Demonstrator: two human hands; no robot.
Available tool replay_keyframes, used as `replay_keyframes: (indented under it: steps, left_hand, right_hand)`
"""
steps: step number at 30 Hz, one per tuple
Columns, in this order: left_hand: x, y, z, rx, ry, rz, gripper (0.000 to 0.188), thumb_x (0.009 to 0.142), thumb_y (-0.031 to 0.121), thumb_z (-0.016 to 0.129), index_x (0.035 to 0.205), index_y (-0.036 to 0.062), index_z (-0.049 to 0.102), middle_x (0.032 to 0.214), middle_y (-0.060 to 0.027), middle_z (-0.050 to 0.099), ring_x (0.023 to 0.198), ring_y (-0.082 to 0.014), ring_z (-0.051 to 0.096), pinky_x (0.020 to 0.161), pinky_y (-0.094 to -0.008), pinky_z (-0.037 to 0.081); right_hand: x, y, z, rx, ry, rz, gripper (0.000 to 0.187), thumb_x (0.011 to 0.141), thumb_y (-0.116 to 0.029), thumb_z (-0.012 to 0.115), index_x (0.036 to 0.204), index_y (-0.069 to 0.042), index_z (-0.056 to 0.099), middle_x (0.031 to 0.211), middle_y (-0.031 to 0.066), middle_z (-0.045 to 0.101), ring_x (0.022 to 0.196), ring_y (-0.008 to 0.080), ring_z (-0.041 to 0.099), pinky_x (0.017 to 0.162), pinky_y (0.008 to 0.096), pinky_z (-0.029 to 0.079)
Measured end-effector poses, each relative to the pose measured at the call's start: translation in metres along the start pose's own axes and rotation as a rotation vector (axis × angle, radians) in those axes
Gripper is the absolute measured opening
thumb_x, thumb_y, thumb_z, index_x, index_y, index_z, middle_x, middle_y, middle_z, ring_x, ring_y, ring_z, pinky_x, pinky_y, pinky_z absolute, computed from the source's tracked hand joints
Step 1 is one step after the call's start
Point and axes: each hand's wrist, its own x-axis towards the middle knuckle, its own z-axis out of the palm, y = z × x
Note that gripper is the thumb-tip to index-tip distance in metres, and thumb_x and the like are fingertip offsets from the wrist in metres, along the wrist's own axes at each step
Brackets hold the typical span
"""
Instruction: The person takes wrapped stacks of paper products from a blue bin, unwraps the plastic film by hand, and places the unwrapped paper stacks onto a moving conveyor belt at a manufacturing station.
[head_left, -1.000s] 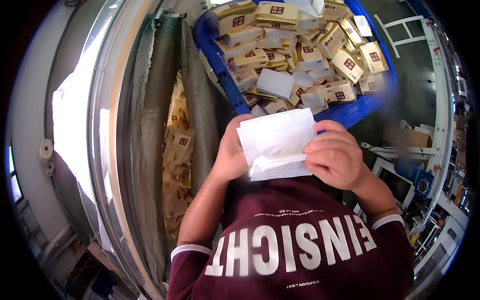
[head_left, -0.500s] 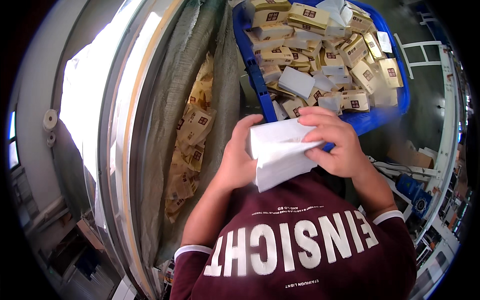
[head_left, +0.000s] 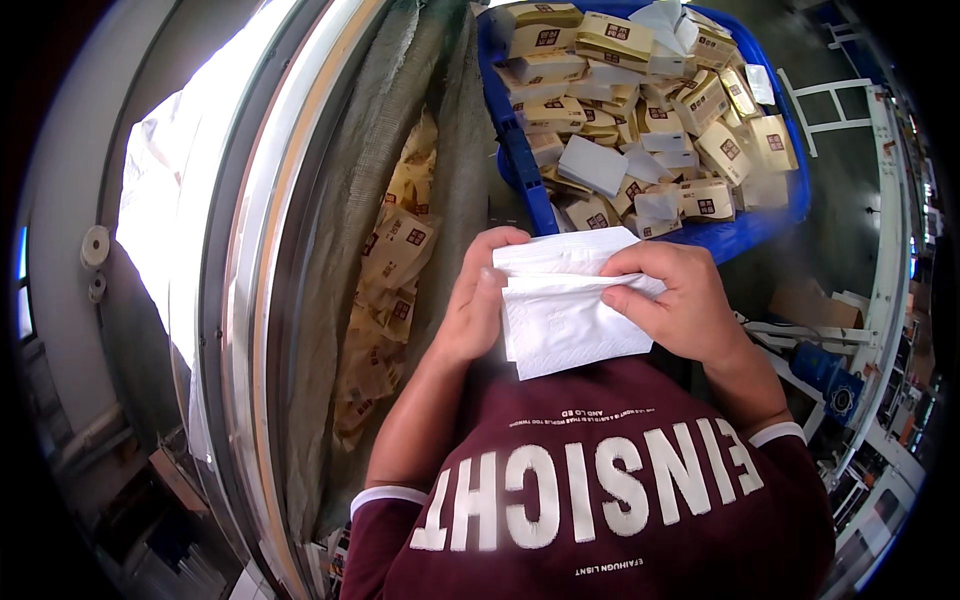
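A stack of white tissues (head_left: 575, 320) is held in front of my chest, its top sheets folded partly back across the middle. My left hand (head_left: 475, 295) grips its left edge, with the thumb on the near face. At the right side my right hand (head_left: 675, 300) pinches the folded layer between thumb and fingers. Beyond my hands stands a blue plastic basket (head_left: 520, 180), heaped with cream and gold tissue packs (head_left: 615, 38) and some bare white tissue stacks (head_left: 593, 166).
To my left a grey woven sack (head_left: 335, 250) lies open with crumpled cream wrappers (head_left: 398, 250) inside. Beside it runs a long metal and wood frame (head_left: 270, 300). A white metal frame (head_left: 875, 230) and a blue motor (head_left: 835, 385) stand at the right.
The tissue stack has opened out flatter, with its near part spread toward me. My right fingers have moved from the top edge to pinch the fold.
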Motion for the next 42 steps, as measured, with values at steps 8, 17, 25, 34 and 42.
replay_keyframes:
  steps: [8, 17, 25, 34, 42]
  left_hand:
    - [-0.011, 0.0, 0.007, -0.056, -0.004, -0.063, 0.058, 0.084, 0.047, 0.039, 0.117, 0.0004, 0.033, 0.106, -0.01, 0.046, 0.096, -0.0153, 0.044, 0.085, -0.0282, 0.036]
    - [-0.009, 0.001, 0.01, -0.329, 0.055, -0.231, 0.077, 0.062, 0.035, 0.074, 0.118, 0.0032, 0.032, 0.107, -0.0119, 0.047, 0.101, -0.0197, 0.049, 0.086, -0.0305, 0.04]
    - [-0.025, -0.011, 0.018, -0.036, 0.08, -0.31, 0.096, 0.064, 0.043, 0.065, 0.131, 0.001, 0.01, 0.116, -0.0139, 0.04, 0.11, -0.0237, 0.041, 0.094, -0.0354, 0.031]
    - [-0.023, 0.013, 0.008, -0.055, 0.118, -0.317, 0.088, 0.065, 0.013, 0.068, 0.131, 0.0012, 0.011, 0.117, -0.0163, 0.037, 0.11, -0.0225, 0.039, 0.094, -0.0359, 0.031]
    - [-0.049, 0.07, -0.016, -0.582, -0.047, -0.381, 0.112, 0.057, 0.081, 0.043, 0.129, -0.0028, 0.026, 0.127, -0.017, 0.038, 0.114, -0.0244, 0.043, 0.091, -0.0363, 0.039]
  right_hand:
    - [-0.005, -0.003, 0.004, -0.102, -0.019, -0.018, 0.016, 0.066, -0.01, 0.068, 0.079, -0.005, 0.062, 0.07, 0.0089, 0.06, 0.062, 0.0253, 0.058, 0.054, 0.0308, 0.045]
    - [-0.013, 0.068, 0.008, 0.661, 0.243, 0.206, 0.085, 0.074, -0.062, 0.051, 0.131, -0.006, 0.021, 0.115, 0.01, 0.045, 0.106, 0.0207, 0.045, 0.086, 0.0324, 0.037]
    - [-0.043, 0.078, 0.058, 0.97, 0.063, 0.428, 0.08, 0.08, -0.06, 0.042, 0.13, -0.002, 0.021, 0.119, 0.014, 0.039, 0.11, 0.0181, 0.038, 0.093, 0.0315, 0.03]
    - [-0.015, 0.055, 0.031, 0.897, -0.147, 0.376, 0.082, 0.066, -0.006, 0.07, 0.131, -0.003, 0.021, 0.118, 0.0113, 0.04, 0.109, 0.0201, 0.04, 0.093, 0.0335, 0.032]
    - [0.024, -0.033, 0.006, -0.191, -0.196, -1.197, 0.045, 0.074, -0.021, 0.06, 0.112, -0.038, 0.044, 0.092, -0.0043, 0.053, 0.094, 0.0198, 0.056, 0.087, 0.0406, 0.036]
